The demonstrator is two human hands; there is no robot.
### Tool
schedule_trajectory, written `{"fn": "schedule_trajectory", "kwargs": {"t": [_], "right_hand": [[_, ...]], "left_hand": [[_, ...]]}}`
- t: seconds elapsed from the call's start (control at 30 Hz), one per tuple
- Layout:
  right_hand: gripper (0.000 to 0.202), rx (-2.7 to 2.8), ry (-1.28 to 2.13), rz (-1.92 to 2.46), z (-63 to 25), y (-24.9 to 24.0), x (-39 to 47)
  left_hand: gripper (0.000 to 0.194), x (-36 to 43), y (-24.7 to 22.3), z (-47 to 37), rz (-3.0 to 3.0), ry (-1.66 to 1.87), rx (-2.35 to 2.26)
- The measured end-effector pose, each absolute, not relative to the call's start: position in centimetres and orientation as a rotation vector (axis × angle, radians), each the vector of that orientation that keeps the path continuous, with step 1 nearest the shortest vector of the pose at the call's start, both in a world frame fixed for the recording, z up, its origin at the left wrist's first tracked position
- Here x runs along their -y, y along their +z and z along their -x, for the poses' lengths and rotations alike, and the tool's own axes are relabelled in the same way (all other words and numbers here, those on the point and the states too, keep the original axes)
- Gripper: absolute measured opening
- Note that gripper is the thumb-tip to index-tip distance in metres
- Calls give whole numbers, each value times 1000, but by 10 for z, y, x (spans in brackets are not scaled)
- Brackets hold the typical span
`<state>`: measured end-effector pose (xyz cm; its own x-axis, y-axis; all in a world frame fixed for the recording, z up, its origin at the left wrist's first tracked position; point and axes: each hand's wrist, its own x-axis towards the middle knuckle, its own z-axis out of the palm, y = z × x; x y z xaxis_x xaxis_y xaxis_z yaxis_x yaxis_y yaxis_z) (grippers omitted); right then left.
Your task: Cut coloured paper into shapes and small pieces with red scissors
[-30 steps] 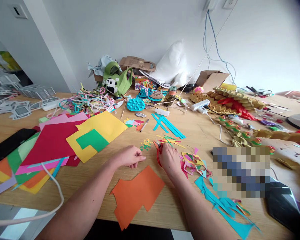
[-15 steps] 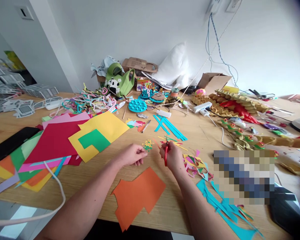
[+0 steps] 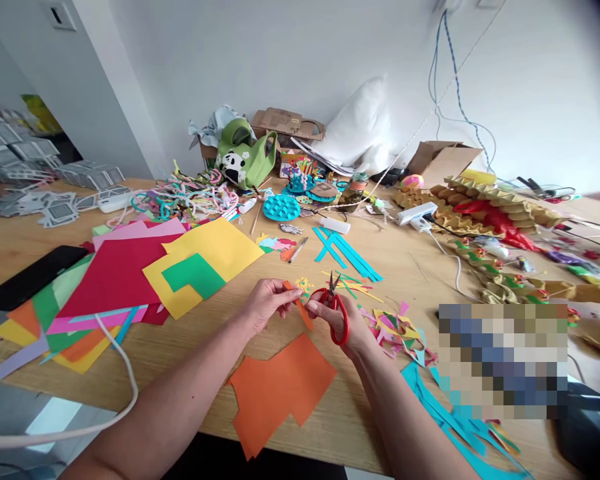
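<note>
My left hand (image 3: 271, 305) pinches the top of a narrow orange paper strip (image 3: 304, 313) over the middle of the table. Red-handled scissors (image 3: 339, 319) are in my right hand (image 3: 347, 327), their blades pointing up and slightly parted. The right fingertips are close beside the strip; whether they touch it I cannot tell. Below both hands lies a larger orange sheet (image 3: 285, 387) with cut edges. Small yellow and green paper bits (image 3: 305, 287) are piled just behind the hands, and thin coloured strips (image 3: 355, 285) lie behind the scissors.
Coloured sheets (image 3: 120, 273) and a black phone (image 3: 35, 273) lie at left. Blue strips (image 3: 350, 253) are behind the hands, with paper scraps (image 3: 395, 330) and blue offcuts (image 3: 450, 413) at right. A green panda bag (image 3: 247, 160) and a turquoise disc (image 3: 281, 207) stand farther back.
The orange strip now shows between my hands, held by the left. My right hand has turned, so the scissor blades point up into view. The whole view has shifted slightly.
</note>
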<state>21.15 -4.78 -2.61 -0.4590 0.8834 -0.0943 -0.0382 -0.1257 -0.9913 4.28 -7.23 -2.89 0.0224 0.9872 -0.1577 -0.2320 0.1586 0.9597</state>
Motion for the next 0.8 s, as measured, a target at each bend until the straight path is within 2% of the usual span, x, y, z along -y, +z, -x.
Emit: {"fn": "schedule_trajectory", "kwargs": {"t": [0.17,0.47,0.8], "right_hand": [[31,1480,1604,1140,-210,-27,50],[26,1536,1581,1073,-209,-26,52],[25,1518,1428,998,-217,-17,49]], "left_hand": [[33,73,-29,-47,-1021,1187,-1195],[36,74,-27,-45,-911,1162,-1102],[16,77,-23,-43,-1066,925,-1068]]}}
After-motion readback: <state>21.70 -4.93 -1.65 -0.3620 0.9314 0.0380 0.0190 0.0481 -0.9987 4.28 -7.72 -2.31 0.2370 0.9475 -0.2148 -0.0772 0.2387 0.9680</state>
